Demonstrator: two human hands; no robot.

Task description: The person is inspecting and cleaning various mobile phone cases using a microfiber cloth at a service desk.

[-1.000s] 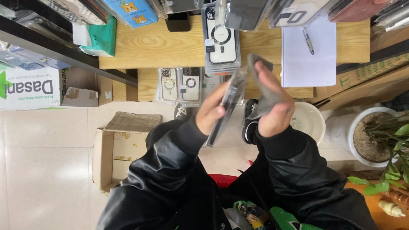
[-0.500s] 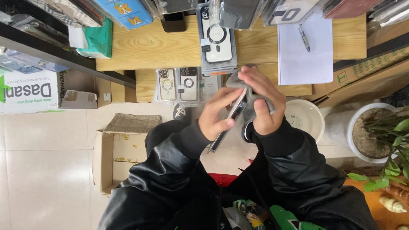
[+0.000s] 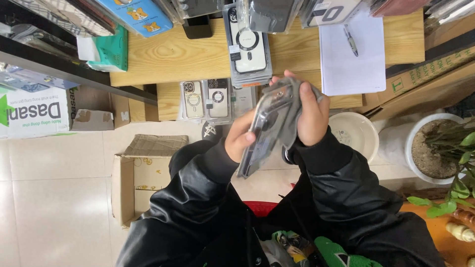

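Note:
My left hand [image 3: 242, 138] grips a clear phone case [image 3: 264, 133] by its lower edge and holds it tilted in front of me. My right hand [image 3: 309, 116] is closed on a grey cloth [image 3: 292, 106] that lies pressed over the top of the case. Both arms are in black jacket sleeves. Just beyond the hands, a stack of packaged phone cases [image 3: 247, 44] lies on the wooden table [image 3: 163, 57]. Two more packaged cases [image 3: 205, 99] rest on the lower wooden shelf.
A white sheet with a pen [image 3: 351, 54] lies on the table at the right. An open cardboard box [image 3: 136, 178] stands on the tiled floor to my left. A white bowl [image 3: 356, 133] and a potted plant [image 3: 440, 148] sit at the right.
Both hands have moved up toward the table with the case. The cloth now covers more of the case's top.

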